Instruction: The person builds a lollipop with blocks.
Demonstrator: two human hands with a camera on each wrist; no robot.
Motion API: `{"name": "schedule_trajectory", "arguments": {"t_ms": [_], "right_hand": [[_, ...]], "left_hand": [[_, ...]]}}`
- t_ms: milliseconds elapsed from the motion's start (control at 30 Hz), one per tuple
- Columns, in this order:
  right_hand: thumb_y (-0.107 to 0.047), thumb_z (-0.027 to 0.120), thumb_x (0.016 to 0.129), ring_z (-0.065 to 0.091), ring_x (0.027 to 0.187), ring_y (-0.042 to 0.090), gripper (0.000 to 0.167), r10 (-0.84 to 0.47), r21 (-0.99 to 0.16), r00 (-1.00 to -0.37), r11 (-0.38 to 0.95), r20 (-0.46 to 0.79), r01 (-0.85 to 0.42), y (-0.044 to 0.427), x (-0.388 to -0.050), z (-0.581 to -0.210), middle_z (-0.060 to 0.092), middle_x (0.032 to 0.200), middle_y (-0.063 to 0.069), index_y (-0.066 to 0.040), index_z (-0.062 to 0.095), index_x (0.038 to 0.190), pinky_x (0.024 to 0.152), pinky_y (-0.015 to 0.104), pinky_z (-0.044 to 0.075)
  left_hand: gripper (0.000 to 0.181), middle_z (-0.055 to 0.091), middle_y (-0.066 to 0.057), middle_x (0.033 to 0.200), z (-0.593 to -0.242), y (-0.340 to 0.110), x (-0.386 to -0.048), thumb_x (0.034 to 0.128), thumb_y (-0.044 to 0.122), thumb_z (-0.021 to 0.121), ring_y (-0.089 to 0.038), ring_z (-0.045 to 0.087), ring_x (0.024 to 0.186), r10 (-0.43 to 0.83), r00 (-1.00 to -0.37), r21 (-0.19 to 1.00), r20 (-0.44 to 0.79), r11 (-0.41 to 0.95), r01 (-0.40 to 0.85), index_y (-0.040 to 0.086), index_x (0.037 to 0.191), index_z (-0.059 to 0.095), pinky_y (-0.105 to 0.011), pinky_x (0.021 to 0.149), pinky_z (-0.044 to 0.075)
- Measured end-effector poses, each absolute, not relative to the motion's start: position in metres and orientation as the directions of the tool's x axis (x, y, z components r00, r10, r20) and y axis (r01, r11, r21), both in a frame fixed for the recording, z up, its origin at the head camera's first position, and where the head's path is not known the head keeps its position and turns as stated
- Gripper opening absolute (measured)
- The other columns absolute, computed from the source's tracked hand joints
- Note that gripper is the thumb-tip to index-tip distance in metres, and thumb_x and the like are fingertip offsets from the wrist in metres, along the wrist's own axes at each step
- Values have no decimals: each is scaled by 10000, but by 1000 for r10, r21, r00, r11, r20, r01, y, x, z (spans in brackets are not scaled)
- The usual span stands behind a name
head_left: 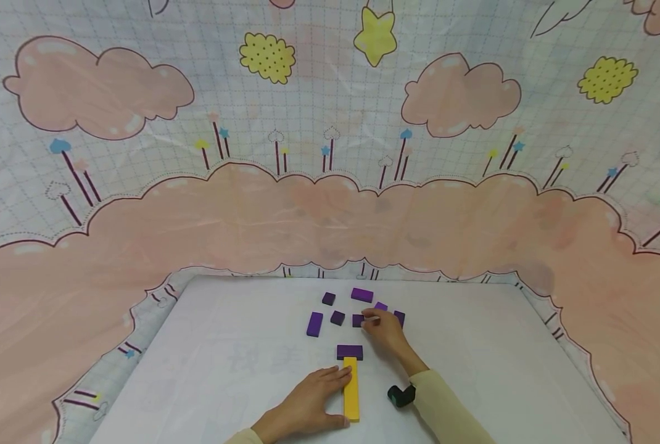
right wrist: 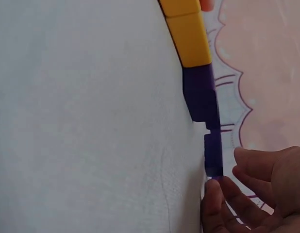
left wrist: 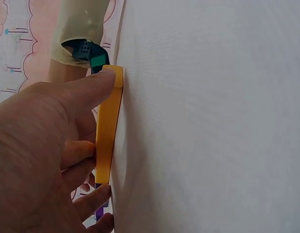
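My left hand point(head_left: 313, 401) holds a straight row of yellow blocks point(head_left: 351, 398). Its thumb is at the near end and its fingers lie along the left side and over the top. A seam between the yellow blocks point(right wrist: 189, 39) shows in the right wrist view. Touching the row's far end is a purple oblong block point(head_left: 350, 352), lying crosswise. Beyond it, my right hand point(head_left: 388, 333) reaches a dark purple cube point(head_left: 358, 320). Fingertips touch the cube's right side, while the right wrist view shows the thumb point(right wrist: 252, 162) apart from it.
More purple pieces lie around the right hand: two dark cubes point(head_left: 337, 318) to the left, an oblong block point(head_left: 315, 324) further left, another point(head_left: 362, 295) behind. Two more, partly covered, are at its right. A dark wrist camera point(head_left: 401, 396) sits by the right sleeve.
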State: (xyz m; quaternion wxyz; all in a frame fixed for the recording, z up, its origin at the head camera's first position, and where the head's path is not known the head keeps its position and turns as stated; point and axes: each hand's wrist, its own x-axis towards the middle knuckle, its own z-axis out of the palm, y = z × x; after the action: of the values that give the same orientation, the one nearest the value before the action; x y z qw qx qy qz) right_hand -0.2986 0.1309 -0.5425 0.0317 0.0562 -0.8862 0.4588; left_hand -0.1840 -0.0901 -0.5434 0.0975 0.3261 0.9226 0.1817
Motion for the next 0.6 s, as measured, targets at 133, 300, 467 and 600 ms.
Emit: {"name": "schedule_trajectory", "arguments": {"t_ms": [133,300,467,600], "right_hand": [[-115,665,902,660,970,242,274,-73,-791,-991,597,110,-132,130,-306,-545,702,1133,113,-74,697,1171,873,420,582],[-131,675,900,644,938,223,267,-68,-776,-994,620,89,-112,130,-312,-545,710,1076,91,-88,711,1162,879,432,572],[-123,691,893,615,884,196,235,-66,-759,-995,644,73,-98,129,-315,-545,706,1022,81,-79,725,1121,849,412,569],[-112,711,877,587,841,181,206,-62,-764,-996,639,65,-90,128,-315,-545,699,990,68,-83,728,1081,809,382,563]], "left_hand": [[791,373,144,1565,-543,-90,-185,814,625,677,-194,382,1448,628,-775,407,-77,729,550,265,1480,447,-471,1180,348],[789,359,164,1567,-542,-89,-185,812,617,687,-181,366,1456,616,-782,420,-94,737,530,280,1482,441,-466,1193,331],[791,359,163,1568,-541,-89,-184,813,622,682,-184,369,1456,619,-780,422,-93,734,532,277,1482,440,-468,1189,336],[792,372,148,1566,-539,-90,-183,813,627,678,-190,380,1449,629,-772,410,-85,729,549,266,1480,446,-466,1178,352]]}}
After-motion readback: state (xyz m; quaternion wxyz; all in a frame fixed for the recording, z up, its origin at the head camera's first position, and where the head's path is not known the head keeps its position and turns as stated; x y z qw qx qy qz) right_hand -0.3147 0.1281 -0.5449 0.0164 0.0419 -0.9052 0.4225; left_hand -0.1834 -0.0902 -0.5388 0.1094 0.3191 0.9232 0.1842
